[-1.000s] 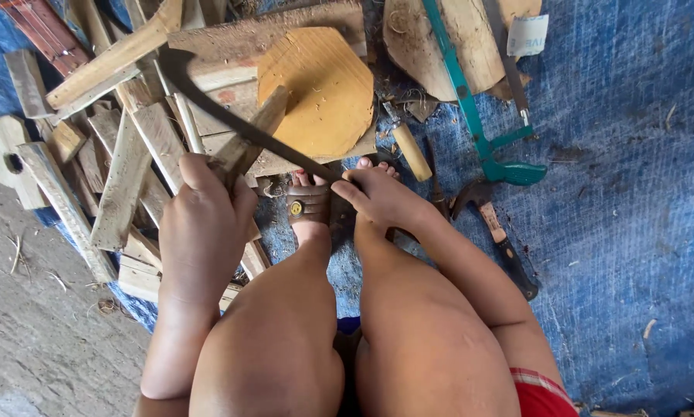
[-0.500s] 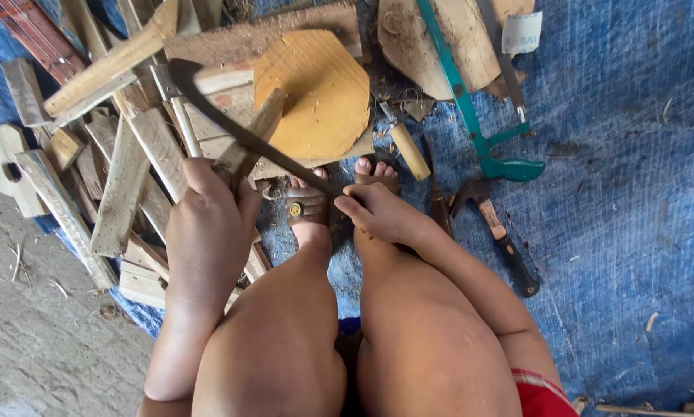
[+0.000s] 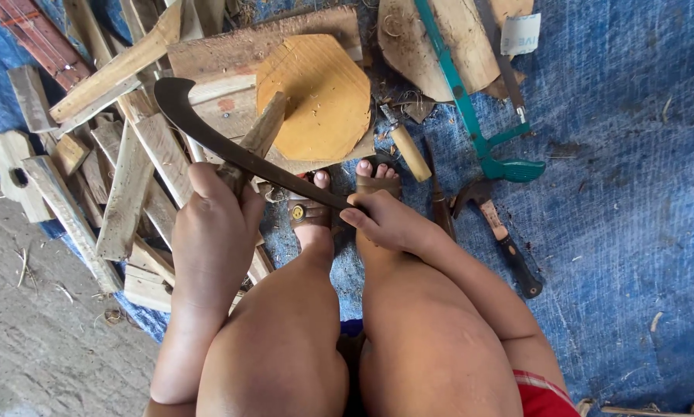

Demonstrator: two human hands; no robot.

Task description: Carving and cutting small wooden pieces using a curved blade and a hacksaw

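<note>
Curved machete blade (image 3: 231, 147) runs diagonally from 10 o'clock tip down to centre frame, crossing a wood stick (image 3: 256, 143) that leans on the octagonal board (image 3: 324, 93). Right hand (image 3: 389, 224) closed tight on the blade's handle end. Left hand (image 3: 212, 235) wrapped shut round the stick's lower end, just under the blade. Scrap wood pile (image 3: 123, 177) crowds 9 to 12 o'clock. Green saw (image 3: 478, 131) and hammer (image 3: 501, 235) at 2–3 o'clock. Open blue tarp (image 3: 632, 193) beyond at 3 o'clock.
</note>
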